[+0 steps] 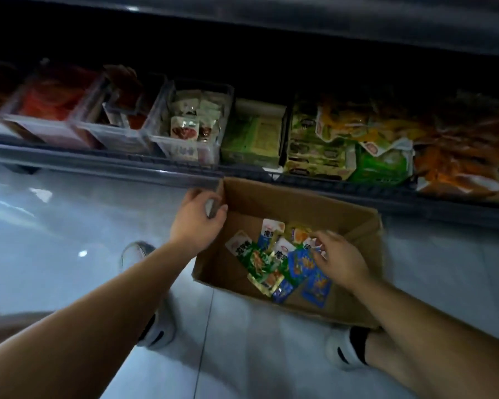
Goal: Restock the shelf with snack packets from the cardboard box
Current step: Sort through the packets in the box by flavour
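Snack packets lie piled in the cardboard box on the floor, just below the shelf. Left hand grips box corner; right hand curls onto a top packet, prob. pinching it. Judging by pile, plenty left to move; shelf bins look part-full.

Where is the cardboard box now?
Head view: the cardboard box sits on the floor right of centre, below the shelf, left hand gripping its far-left corner.
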